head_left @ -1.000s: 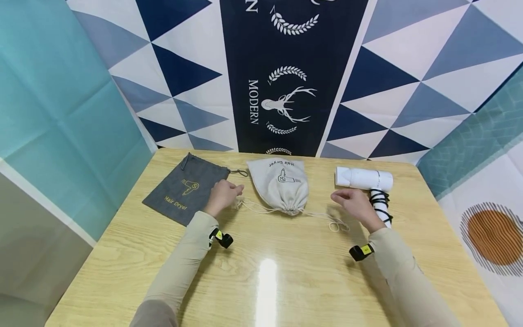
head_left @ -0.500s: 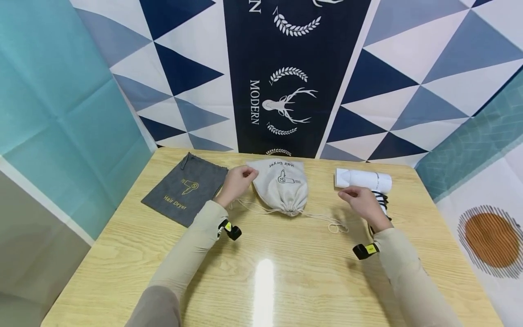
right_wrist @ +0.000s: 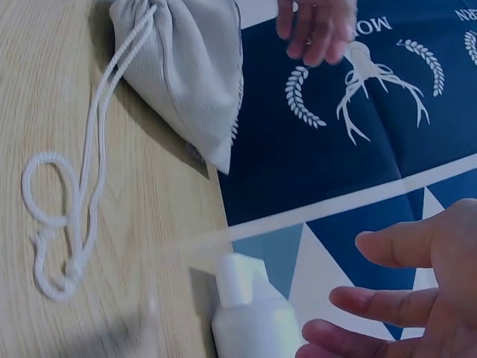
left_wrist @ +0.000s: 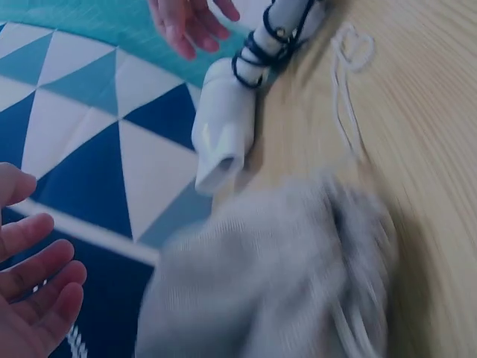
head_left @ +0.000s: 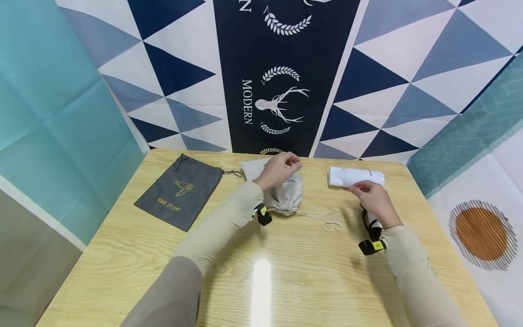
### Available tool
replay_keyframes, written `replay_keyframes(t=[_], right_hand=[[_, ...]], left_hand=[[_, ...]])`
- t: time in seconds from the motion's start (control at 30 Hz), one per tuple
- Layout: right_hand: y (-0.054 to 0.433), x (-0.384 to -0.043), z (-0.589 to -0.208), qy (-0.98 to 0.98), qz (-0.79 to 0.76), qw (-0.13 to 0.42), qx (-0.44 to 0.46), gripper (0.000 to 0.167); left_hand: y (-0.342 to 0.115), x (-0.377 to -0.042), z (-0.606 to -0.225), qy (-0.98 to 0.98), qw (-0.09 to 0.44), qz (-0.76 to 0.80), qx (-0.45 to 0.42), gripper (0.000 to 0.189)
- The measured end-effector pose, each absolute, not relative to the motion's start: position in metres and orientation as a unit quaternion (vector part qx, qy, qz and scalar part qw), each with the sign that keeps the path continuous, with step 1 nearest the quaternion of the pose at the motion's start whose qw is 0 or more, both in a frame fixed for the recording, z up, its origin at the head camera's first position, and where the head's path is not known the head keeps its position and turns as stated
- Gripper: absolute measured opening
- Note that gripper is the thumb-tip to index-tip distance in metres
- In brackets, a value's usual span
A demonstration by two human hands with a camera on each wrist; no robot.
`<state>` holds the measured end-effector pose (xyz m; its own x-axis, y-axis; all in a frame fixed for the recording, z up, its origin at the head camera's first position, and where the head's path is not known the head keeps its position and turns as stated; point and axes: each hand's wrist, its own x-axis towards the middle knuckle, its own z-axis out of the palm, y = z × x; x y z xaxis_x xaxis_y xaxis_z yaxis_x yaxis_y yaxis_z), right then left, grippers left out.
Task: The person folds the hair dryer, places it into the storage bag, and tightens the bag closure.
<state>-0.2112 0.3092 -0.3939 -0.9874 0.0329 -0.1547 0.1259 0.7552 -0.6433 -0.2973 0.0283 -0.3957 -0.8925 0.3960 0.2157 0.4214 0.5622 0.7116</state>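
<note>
My left hand (head_left: 279, 170) hovers over the cream drawstring bag (head_left: 284, 196), hiding much of its printed face. Its fingers are loosely bent with nothing in them; the left wrist view shows them apart from the bag (left_wrist: 246, 276). A white hair dryer (head_left: 353, 176) lies at the right, black cord (left_wrist: 261, 52) wound about its handle. Above that handle is my right hand (head_left: 377, 202), fingers spread and holding nothing in the right wrist view, near the dryer's white body (right_wrist: 257, 328).
A dark grey drawstring bag (head_left: 180, 195) marked "Hair Dryer" lies flat at the left of the wooden table (head_left: 310, 272). The cream bag's cord (head_left: 327, 222) trails rightward. A patterned cloth backdrop (head_left: 180, 63) rises behind the table's far edge.
My left hand has moved rightward from beside the grey bag to above the cream bag. My right hand has shifted slightly right, over the dryer's handle. Bags and dryer stay in place.
</note>
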Motion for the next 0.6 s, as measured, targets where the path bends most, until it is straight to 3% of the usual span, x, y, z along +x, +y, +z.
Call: replay_keyframes(t=[0.37, 0.6], right_hand=[[0.325, -0.206, -0.392, 0.932, -0.351, 0.037, 0.086, 0.063], [0.338, -0.201, -0.397, 0.928, -0.354, 0.052, 0.102, 0.070]], left_hand=[[0.085, -0.307, -0.394, -0.915, -0.007, -0.313, -0.253, 0.042], [0.123, -0.307, -0.407, -0.925, -0.027, -0.291, -0.241, 0.049]])
